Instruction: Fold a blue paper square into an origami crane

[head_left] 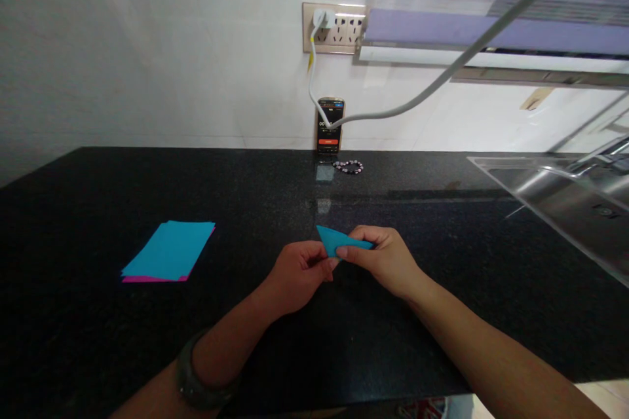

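At the far left, we see a stack of square paper [170,250] lying flat on the black countertop [98,209], blue on top with magenta showing at the lower edge; these visible sheets are as yet unfolded. Next comes our left hand [299,275], a bangle [189,373] on its wrist, thumb and forefinger apparently pinching the near left edge of a folded blue paper [330,239]. That piece is held between our hands above the counter; it is already doubled into a pointed, triangular shape, so we judge the folding partly done, though we cannot tell whether every crease is in. Behind it, a smartphone [329,134] leans against the wall, with a beaded bracelet [348,171] just beside its foot. Our right hand [386,255] pinches the paper's right part, thumb on top, the other fingers curled behind. Farthest right is the steel sink [533,184].
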`<action>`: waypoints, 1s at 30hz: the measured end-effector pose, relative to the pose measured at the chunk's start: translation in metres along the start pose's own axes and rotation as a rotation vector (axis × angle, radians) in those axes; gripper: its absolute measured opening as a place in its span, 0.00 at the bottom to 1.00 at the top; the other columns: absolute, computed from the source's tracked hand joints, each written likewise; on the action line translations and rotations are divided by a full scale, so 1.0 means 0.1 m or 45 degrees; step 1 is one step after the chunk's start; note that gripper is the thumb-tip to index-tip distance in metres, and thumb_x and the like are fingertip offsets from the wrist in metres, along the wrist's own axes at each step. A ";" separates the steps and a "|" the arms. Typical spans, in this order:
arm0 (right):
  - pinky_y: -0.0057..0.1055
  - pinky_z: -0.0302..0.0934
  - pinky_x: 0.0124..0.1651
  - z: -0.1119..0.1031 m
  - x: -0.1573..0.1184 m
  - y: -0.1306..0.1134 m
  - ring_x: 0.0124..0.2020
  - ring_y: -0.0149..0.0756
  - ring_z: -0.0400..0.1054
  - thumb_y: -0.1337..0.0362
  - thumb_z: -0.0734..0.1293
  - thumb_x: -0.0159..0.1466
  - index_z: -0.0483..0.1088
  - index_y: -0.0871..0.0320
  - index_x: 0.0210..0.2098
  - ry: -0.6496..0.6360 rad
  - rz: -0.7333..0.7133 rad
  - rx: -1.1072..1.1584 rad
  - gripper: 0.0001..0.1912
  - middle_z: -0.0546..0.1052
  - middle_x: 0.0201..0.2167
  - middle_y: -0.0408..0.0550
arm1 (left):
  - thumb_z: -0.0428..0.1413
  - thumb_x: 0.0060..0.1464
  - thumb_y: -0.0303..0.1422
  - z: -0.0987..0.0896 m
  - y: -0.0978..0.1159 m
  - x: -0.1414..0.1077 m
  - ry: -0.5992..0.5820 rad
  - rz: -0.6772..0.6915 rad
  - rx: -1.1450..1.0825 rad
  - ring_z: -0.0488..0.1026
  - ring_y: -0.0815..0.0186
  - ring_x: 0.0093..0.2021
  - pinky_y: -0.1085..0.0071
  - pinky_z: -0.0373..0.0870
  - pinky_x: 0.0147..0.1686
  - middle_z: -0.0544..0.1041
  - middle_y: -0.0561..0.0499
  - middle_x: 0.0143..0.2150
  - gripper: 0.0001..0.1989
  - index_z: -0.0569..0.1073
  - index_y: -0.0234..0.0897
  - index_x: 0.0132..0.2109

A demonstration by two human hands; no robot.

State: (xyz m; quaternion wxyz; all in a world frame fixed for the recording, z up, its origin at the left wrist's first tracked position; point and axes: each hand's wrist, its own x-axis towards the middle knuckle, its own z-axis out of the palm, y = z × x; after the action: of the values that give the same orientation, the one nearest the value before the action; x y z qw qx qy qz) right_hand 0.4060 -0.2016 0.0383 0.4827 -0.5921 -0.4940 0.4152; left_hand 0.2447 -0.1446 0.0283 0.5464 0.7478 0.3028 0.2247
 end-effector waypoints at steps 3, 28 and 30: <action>0.25 0.51 0.24 -0.07 0.04 0.00 0.20 0.25 0.56 0.58 0.68 0.51 0.69 0.61 0.22 0.170 -0.050 0.098 0.11 0.67 0.18 0.41 | 0.51 0.50 0.35 -0.01 -0.01 0.00 -0.028 -0.016 0.015 0.63 0.71 0.23 0.75 0.58 0.25 0.67 0.54 0.20 0.12 0.68 0.33 0.23; 0.23 0.52 0.21 0.06 -0.01 0.04 0.19 0.24 0.60 0.62 0.72 0.45 0.70 0.61 0.24 -0.122 0.186 0.344 0.11 0.70 0.18 0.40 | 0.48 0.53 0.36 0.04 0.05 -0.02 0.024 0.104 0.175 0.63 0.70 0.26 0.75 0.59 0.27 0.67 0.54 0.23 0.12 0.70 0.34 0.28; 0.24 0.53 0.22 0.06 0.00 0.05 0.18 0.24 0.60 0.61 0.72 0.45 0.70 0.61 0.23 -0.102 0.199 0.347 0.10 0.70 0.18 0.40 | 0.49 0.52 0.35 0.03 0.04 -0.02 0.006 0.085 0.122 0.62 0.71 0.25 0.76 0.58 0.26 0.66 0.54 0.23 0.11 0.69 0.34 0.28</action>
State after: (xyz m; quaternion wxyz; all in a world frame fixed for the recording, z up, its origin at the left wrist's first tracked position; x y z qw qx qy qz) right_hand 0.4013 -0.2012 0.0328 0.5047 -0.5408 -0.4045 0.5378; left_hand 0.2461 -0.1492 0.0315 0.5016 0.7821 0.2896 0.2299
